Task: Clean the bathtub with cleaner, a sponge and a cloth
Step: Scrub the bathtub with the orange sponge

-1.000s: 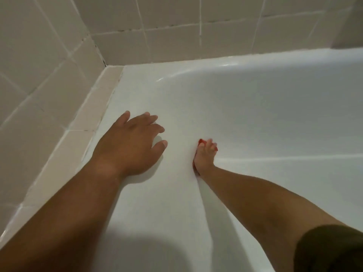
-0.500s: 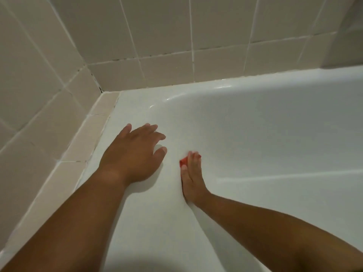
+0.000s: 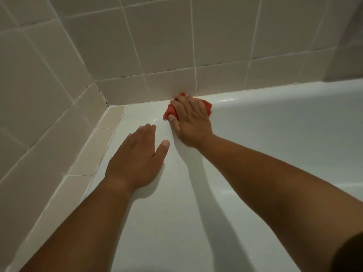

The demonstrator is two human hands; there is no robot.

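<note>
We hold the red cloth (image 3: 207, 107) bunched under the right hand (image 3: 191, 119), fingers curled over it and thumb pinching its near edge, on the far rim of the bathtub (image 3: 275, 134) against the tiled wall (image 3: 167, 46). The left hand (image 3: 137, 158) lies flat on the corner ledge, fingers straight, gripping nothing. We judge 2 risks: the glossy rim may let the bracing left hand slide under load, and the small cloth may slip free into the tub.
</note>
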